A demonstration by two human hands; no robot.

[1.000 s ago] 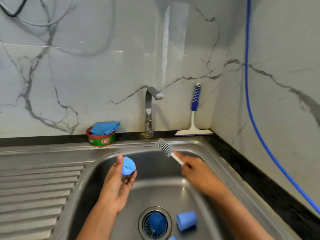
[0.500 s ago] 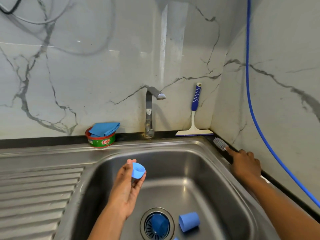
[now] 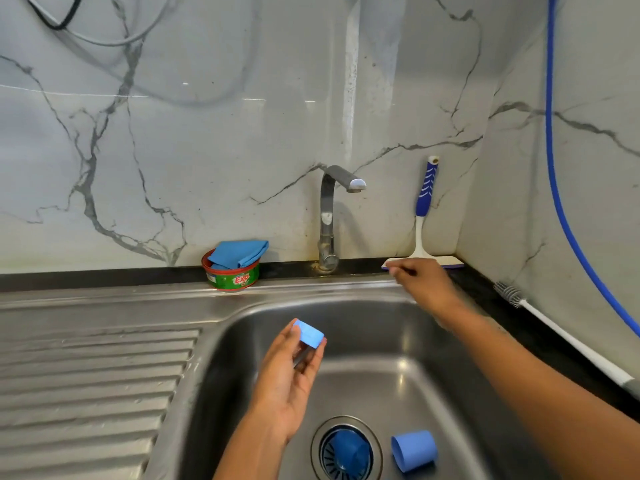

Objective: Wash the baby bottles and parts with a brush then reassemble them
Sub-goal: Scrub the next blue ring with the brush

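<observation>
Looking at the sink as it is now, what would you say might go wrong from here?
The left hand pinches the small blue cap only at its fingertips over the sink; it might slip. A blue part sits on the drain and could hold back water. The brush lies on the narrow counter edge and may roll into the basin.

Bottle brush (image 3: 568, 336) handle runs off the right edge, its end unseen. Right hand (image 3: 424, 282) covers the squeegee (image 3: 425, 216) blade's left end, fingertips smeared. Both forearms leave the bottom edge.
</observation>
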